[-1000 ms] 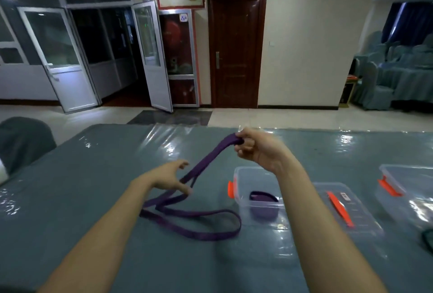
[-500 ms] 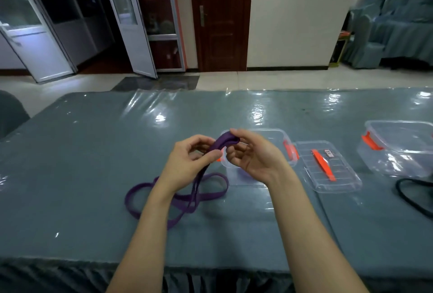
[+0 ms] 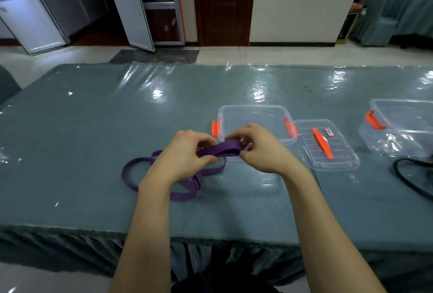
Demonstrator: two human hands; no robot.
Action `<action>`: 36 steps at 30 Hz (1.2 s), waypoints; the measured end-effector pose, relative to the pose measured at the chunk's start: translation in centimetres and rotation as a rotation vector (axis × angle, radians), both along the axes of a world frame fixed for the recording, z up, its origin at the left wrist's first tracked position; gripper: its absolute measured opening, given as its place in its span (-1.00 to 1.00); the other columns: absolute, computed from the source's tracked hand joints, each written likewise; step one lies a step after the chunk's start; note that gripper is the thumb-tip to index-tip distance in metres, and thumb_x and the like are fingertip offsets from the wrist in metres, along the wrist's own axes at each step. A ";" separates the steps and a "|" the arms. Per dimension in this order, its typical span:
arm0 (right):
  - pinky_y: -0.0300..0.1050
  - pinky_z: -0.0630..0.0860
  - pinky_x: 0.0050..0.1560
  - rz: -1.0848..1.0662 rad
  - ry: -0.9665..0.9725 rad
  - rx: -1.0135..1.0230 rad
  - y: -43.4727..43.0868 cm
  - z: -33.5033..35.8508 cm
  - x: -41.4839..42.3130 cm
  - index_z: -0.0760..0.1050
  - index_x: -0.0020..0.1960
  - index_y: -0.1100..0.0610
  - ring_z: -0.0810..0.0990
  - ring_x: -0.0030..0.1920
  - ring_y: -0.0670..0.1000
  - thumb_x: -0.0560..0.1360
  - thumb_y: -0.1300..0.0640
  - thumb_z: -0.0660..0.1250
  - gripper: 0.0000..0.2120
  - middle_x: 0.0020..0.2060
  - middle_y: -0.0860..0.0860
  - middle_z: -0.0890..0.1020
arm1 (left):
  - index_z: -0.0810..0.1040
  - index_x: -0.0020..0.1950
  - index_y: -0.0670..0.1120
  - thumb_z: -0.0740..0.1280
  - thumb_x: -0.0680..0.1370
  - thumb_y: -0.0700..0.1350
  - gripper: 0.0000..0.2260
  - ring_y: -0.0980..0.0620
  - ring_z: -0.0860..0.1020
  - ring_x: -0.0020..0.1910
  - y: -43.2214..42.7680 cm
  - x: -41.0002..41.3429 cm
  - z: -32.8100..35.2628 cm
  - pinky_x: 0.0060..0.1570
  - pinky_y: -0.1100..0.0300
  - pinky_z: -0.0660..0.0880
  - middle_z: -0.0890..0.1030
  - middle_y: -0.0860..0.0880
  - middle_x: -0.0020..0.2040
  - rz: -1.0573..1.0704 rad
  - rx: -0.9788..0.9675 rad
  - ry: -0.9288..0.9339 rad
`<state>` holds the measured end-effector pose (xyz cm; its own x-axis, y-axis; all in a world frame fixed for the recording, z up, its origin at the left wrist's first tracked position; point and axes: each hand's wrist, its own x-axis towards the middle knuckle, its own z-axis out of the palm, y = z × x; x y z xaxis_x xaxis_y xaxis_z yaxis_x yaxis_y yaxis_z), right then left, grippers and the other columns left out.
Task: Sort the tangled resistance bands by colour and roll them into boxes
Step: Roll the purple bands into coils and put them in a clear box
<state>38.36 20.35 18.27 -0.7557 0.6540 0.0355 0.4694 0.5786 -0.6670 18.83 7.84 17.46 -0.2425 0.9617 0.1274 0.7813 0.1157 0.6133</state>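
A purple resistance band (image 3: 219, 150) stretches flat between my two hands just above the table. My left hand (image 3: 182, 154) pinches it at the left, and my right hand (image 3: 257, 147) pinches its folded end at the right. The rest of the band trails in loose loops on the table to the lower left, partly hidden by my left wrist. A clear plastic box (image 3: 254, 117) with orange clips stands just behind my hands; my hands cover its near part.
The box's clear lid (image 3: 326, 145) with an orange handle lies right of it. A second clear box (image 3: 398, 126) stands at the far right. A black band (image 3: 412, 175) lies at the right edge. The grey-blue table (image 3: 93, 128) has its front edge below my forearms.
My right hand came down from holding the band's end high; my left hand took hold of the band. Both hands now pinch a short flat stretch near the box.
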 end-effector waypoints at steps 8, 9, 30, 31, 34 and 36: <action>0.06 0.49 0.26 0.031 -0.205 0.300 -1.7 -0.4 -0.7 0.75 0.20 -0.11 0.49 0.22 0.10 0.46 -0.13 0.60 -0.67 0.08 0.03 0.52 | 0.77 0.15 0.06 0.59 0.53 -0.09 -0.79 0.01 0.67 -0.01 -0.2 0.8 0.1 0.11 -0.02 0.62 0.76 0.07 -0.02 -0.015 -0.106 0.131; 0.04 0.51 0.16 0.038 -0.190 0.305 -1.8 -0.5 -1.1 0.75 0.18 -0.08 0.52 0.13 0.09 0.46 -0.08 0.61 -0.69 0.00 0.03 0.54 | 0.77 0.15 0.05 0.58 0.53 -0.09 -0.79 0.00 0.67 -0.01 -0.2 0.9 0.1 0.10 -0.02 0.61 0.75 0.06 -0.01 -0.025 -0.102 0.142; -0.07 0.63 -0.16 0.066 0.565 -0.483 -2.0 -0.2 0.2 0.56 -0.06 0.20 0.64 -0.37 0.03 0.42 0.45 0.51 -0.77 -0.40 -0.08 0.51 | 0.76 0.12 -0.03 0.70 0.44 -0.18 -0.71 -0.02 0.77 0.03 -2.8 -0.5 0.4 0.22 0.10 0.68 0.80 -0.03 0.00 -0.047 0.160 -0.443; -0.06 0.62 -0.12 0.064 0.579 -0.476 -2.1 -0.1 0.2 0.55 -0.07 0.15 0.64 -0.35 0.04 0.39 0.40 0.48 -0.76 -0.39 -0.04 0.55 | 0.76 0.12 -0.02 0.69 0.45 -0.17 -0.72 -0.02 0.76 0.03 -2.9 -0.5 0.5 0.23 0.10 0.68 0.79 -0.02 0.00 -0.050 0.171 -0.436; -0.05 0.57 -0.04 0.073 0.609 -0.483 -2.6 -0.5 0.0 0.51 -0.09 0.08 0.63 -0.27 0.12 0.32 0.28 0.45 -0.77 -0.35 0.14 0.65 | 0.74 0.12 -0.01 0.67 0.49 -0.18 -0.75 0.00 0.77 0.04 -3.0 -0.3 0.6 0.23 0.10 0.67 0.79 0.02 0.00 -0.073 0.211 -0.435; -0.08 0.56 -0.03 0.070 0.649 -0.518 -2.8 -0.9 -0.3 0.49 -0.08 0.11 0.63 -0.25 0.13 0.29 0.23 0.43 -0.76 -0.32 0.16 0.66 | 0.73 0.11 0.02 0.65 0.51 -0.19 -0.76 0.03 0.77 0.04 -3.1 -0.1 0.6 0.22 0.13 0.68 0.79 0.05 -0.01 -0.080 0.235 -0.438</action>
<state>38.05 17.58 17.35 -0.7285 0.6596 0.1851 -0.1254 0.1373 -0.9826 18.69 4.77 18.02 -0.2478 0.9372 0.2455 0.4457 -0.1148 0.8878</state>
